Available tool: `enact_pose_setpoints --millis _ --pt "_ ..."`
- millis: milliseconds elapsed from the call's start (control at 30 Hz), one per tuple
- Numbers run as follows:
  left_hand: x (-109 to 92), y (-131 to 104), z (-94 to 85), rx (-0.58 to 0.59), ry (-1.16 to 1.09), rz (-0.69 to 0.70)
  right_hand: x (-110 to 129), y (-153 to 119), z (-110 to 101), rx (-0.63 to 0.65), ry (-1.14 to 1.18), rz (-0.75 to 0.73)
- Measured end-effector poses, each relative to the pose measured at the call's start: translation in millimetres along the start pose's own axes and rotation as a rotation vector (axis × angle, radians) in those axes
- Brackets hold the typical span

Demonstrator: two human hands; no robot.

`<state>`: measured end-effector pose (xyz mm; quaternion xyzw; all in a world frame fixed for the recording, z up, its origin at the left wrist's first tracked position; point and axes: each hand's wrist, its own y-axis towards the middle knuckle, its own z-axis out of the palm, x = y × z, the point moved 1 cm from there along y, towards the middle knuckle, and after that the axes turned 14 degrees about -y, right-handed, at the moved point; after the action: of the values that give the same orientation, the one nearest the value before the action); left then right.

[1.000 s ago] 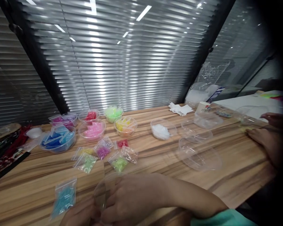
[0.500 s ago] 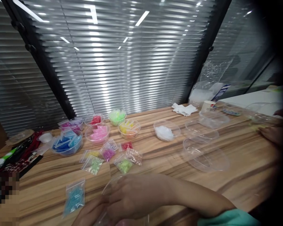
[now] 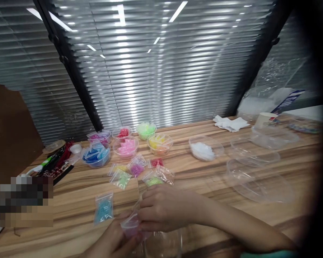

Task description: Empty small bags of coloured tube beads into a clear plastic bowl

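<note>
At the lower middle, my left hand (image 3: pixel 114 234) is closed on a small clear zip bag (image 3: pixel 131 226) with pinkish contents. My right hand (image 3: pixel 161 209) comes across from the right, its bent fingers closed at the upper right side of the same bag. The exact fingertip contact is partly hidden. Directly below the hands, a clear plastic container (image 3: pixel 164 245) shows in part at the bottom edge. A bag of teal beads (image 3: pixel 104 209) lies left of my hands. Just beyond my right hand are bags of lime-green beads (image 3: pixel 154 181) and peach beads (image 3: pixel 165 175).
More small bags, including purple (image 3: pixel 136 168) and red (image 3: pixel 156 162), lie ahead. Clear bowls hold blue (image 3: pixel 96 156), pink (image 3: pixel 126 147) and yellow-orange packets (image 3: pixel 160 144). A bowl of white pieces (image 3: pixel 203 151), clear lids (image 3: pixel 258 182) and a paper cup (image 3: pixel 266 120) stand right.
The view has swung left, so the table things appear farther right. The pinkish bag between my hands now shows more clearly. Another person's hand at the right edge has gone out of view.
</note>
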<state>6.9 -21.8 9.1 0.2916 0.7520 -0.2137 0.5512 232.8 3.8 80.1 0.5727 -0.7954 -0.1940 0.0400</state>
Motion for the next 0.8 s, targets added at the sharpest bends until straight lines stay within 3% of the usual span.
enact_pose_setpoints --millis 200,300,433,567,800 --pt "11 -3 -4.5 0.048 0.081 -0.030 -1 -2 1 0.064 0.065 -0.006" --pt "2 3 -2.1 0.094 0.060 -0.018 -2 -3 2 0.094 0.091 0.009" --pt "-6 10 2.3 0.043 -0.093 -0.016 -7 -4 5 0.126 0.135 0.016" --pt "9 10 0.3 -0.040 -0.232 -0.027 -11 -5 2 0.141 0.165 0.010" --pt "26 18 -9.7 -0.039 -0.379 -0.007 -17 -9 -6 0.142 0.195 0.098"
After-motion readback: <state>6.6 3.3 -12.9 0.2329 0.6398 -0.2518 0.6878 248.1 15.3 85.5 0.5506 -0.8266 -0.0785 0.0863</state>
